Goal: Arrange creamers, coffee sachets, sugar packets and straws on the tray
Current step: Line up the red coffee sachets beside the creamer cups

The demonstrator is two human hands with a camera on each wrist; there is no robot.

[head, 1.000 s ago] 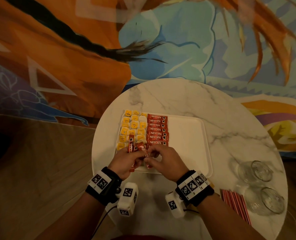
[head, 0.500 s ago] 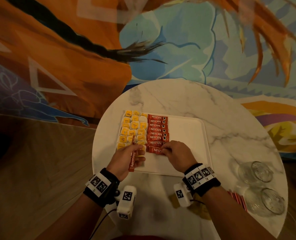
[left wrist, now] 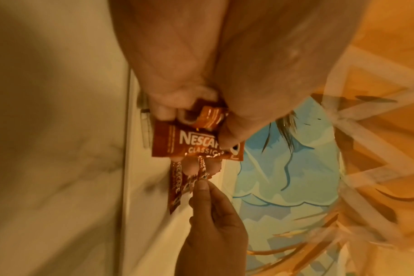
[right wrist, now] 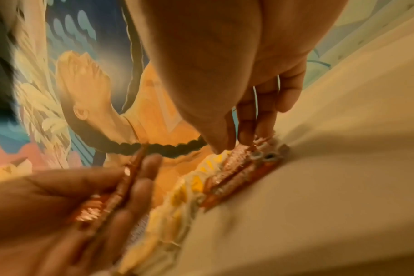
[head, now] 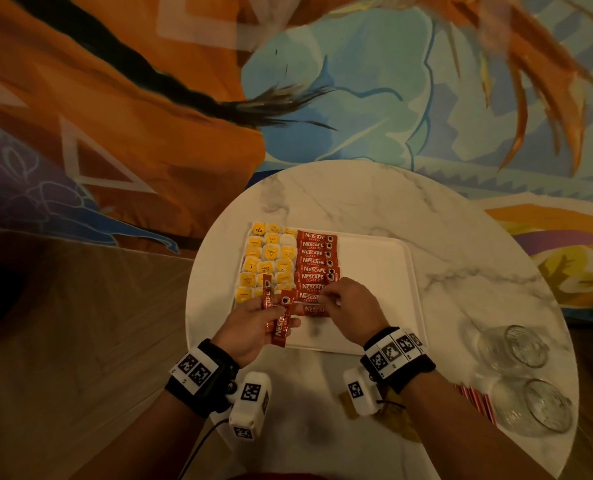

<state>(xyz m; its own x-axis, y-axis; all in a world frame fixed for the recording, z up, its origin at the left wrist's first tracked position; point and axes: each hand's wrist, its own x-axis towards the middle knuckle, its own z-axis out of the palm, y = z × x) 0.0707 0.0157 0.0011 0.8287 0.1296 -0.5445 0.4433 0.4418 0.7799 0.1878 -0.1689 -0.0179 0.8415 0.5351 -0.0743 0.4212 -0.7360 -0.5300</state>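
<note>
A white tray [head: 374, 271] lies on the round marble table [head: 357, 195]. Yellow creamer cups [head: 267, 261] fill its left side in rows. Beside them runs a column of red coffee sachets [head: 317, 261]. My left hand [head: 271, 313] hovers over the tray's near left corner and grips a few sachets [head: 283, 327], fanned out; the left wrist view shows the sachets [left wrist: 196, 143] pinched under the thumb. My right hand [head: 328, 299] is at the column's near end and pinches the right end of the lowest sachet [head: 310, 310]. In the right wrist view its fingertips [right wrist: 246, 130] touch the sachets.
Red striped straws [head: 475, 401] lie on the table by my right forearm. Two glass cups [head: 517, 344] [head: 537, 407] stand at the right edge. Brown packets [head: 395, 417] lie near the front edge under my right wrist. The tray's right half is bare.
The hands met at the tray's near edge, then the right hand carried sachets to the column. One more sachet now lies at its near end. The left hand's sachets are fanned wider.
</note>
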